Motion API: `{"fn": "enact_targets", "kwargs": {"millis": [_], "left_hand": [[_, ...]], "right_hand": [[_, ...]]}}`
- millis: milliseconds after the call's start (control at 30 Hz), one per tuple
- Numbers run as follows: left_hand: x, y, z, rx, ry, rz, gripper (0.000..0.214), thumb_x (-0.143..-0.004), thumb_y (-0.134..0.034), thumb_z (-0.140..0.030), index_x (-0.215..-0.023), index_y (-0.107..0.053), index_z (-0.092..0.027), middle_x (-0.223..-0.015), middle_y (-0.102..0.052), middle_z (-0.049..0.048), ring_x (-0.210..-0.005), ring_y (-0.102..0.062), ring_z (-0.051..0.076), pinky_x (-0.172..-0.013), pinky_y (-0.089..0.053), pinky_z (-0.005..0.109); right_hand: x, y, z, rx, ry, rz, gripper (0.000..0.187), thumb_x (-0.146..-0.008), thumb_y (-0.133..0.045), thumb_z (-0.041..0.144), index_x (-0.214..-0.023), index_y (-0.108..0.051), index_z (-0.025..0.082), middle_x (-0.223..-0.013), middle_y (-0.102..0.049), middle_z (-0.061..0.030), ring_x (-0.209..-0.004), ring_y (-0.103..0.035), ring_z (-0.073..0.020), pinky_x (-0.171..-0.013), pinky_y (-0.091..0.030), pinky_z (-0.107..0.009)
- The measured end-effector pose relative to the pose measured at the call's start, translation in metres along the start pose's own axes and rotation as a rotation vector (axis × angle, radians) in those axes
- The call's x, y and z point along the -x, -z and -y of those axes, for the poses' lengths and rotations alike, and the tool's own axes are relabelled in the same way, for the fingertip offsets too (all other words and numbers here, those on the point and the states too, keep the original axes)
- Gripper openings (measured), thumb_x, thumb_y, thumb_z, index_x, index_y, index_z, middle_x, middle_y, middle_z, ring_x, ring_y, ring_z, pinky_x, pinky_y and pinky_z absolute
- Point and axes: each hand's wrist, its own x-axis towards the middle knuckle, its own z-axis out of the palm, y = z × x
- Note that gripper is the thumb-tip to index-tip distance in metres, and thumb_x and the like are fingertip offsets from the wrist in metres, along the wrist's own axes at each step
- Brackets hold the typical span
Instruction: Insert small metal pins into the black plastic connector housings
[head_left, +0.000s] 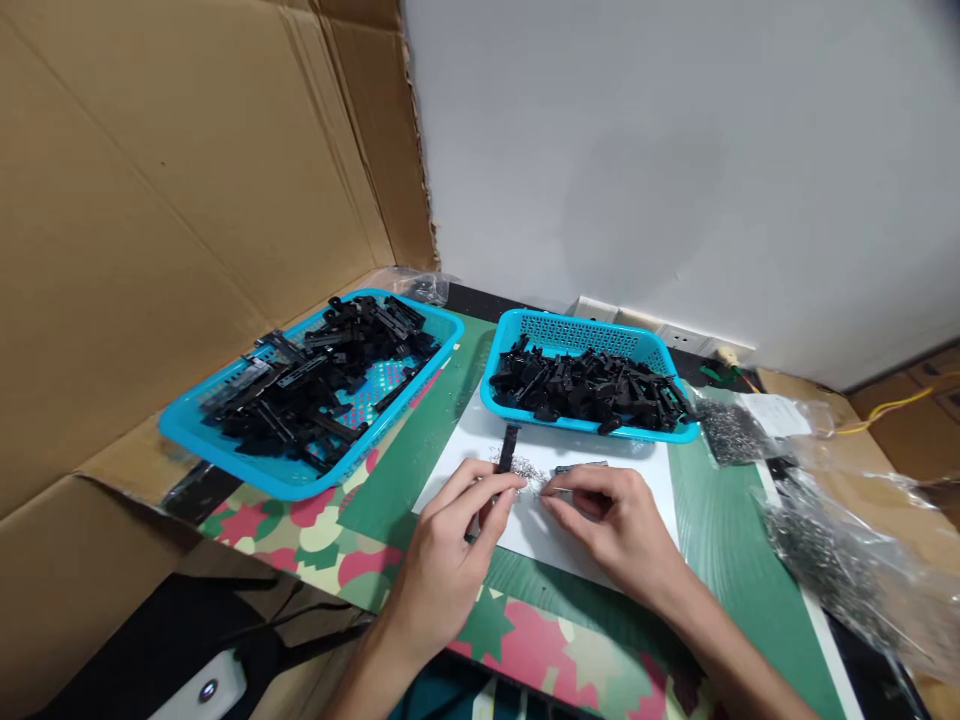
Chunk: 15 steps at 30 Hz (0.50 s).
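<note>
My left hand (pixel 457 535) rests on a white sheet (pixel 637 480), fingers curled round a slim black plastic strip (pixel 508 447) that sticks up toward the baskets. My right hand (pixel 611 520) lies beside it with thumb and forefinger pinched at the edge of a small heap of tiny silvery metal parts (pixel 529 470); what it pinches is too small to make out. A short dark grey piece (pixel 581 467) lies just beyond the right fingers.
Two blue baskets hold black plastic parts: a large one (pixel 225 455) at left, a smaller one (pixel 592 335) behind the sheet. Clear bags of metal parts (pixel 832 550) lie at right. Cardboard walls (pixel 150 200) stand at left; a green mat (pixel 720 520) covers the table.
</note>
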Motion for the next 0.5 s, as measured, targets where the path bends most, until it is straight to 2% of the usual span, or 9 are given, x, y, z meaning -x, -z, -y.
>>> {"fn": "enact_targets", "kwargs": {"millis": [133, 200, 267, 367, 500], "left_hand": [[0.001, 0.003, -0.007, 0.133, 0.043, 0.068, 0.023, -0.110, -0.051, -0.030, -0.114, -0.072, -0.025, -0.107, -0.062, 0.0030, -0.102, -0.061, 0.017, -0.089, -0.046, 0.024], [0.002, 0.003, -0.014, 0.270, 0.118, 0.131, 0.025, -0.111, -0.048, -0.035, -0.109, -0.071, -0.024, -0.102, -0.060, 0.0027, -0.098, -0.059, 0.017, -0.087, -0.045, 0.025], [0.003, 0.002, -0.020, 0.435, 0.210, 0.220, 0.031, -0.111, -0.046, -0.041, -0.100, -0.068, -0.022, -0.095, -0.057, 0.0019, -0.093, -0.056, 0.017, -0.083, -0.045, 0.025], [0.005, -0.002, -0.025, 0.633, 0.307, 0.317, 0.031, -0.110, -0.048, -0.045, -0.097, -0.062, -0.021, -0.092, -0.054, 0.0008, -0.090, -0.054, 0.016, -0.082, -0.044, 0.026], [0.005, -0.008, -0.024, 0.650, 0.306, 0.256, 0.028, -0.107, -0.055, -0.046, -0.096, -0.059, -0.020, -0.085, -0.048, -0.0012, -0.080, -0.046, 0.015, -0.072, -0.037, 0.025]], "right_hand": [[0.004, -0.002, 0.006, -0.383, 0.021, 0.018, 0.016, -0.091, -0.078, 0.034, -0.089, -0.084, 0.019, -0.060, -0.051, 0.0037, -0.054, -0.030, -0.0096, -0.051, -0.023, -0.026], [0.005, -0.001, 0.009, -0.481, 0.030, 0.029, 0.014, -0.088, -0.083, 0.033, -0.087, -0.085, 0.020, -0.061, -0.054, 0.0030, -0.054, -0.032, -0.0089, -0.051, -0.023, -0.026], [0.005, -0.001, 0.010, -0.536, 0.040, 0.042, 0.010, -0.086, -0.084, 0.031, -0.086, -0.086, 0.021, -0.067, -0.063, 0.0003, -0.056, -0.038, -0.0090, -0.052, -0.027, -0.026], [0.004, 0.000, 0.009, -0.569, 0.053, 0.039, 0.005, -0.086, -0.085, 0.027, -0.085, -0.086, 0.022, -0.068, -0.067, 0.0000, -0.057, -0.041, -0.0091, -0.054, -0.031, -0.025], [0.003, 0.002, 0.008, -0.524, 0.050, 0.030, 0.007, -0.088, -0.082, 0.026, -0.089, -0.085, 0.021, -0.063, -0.057, 0.0028, -0.055, -0.034, -0.0079, -0.051, -0.026, -0.024]]}}
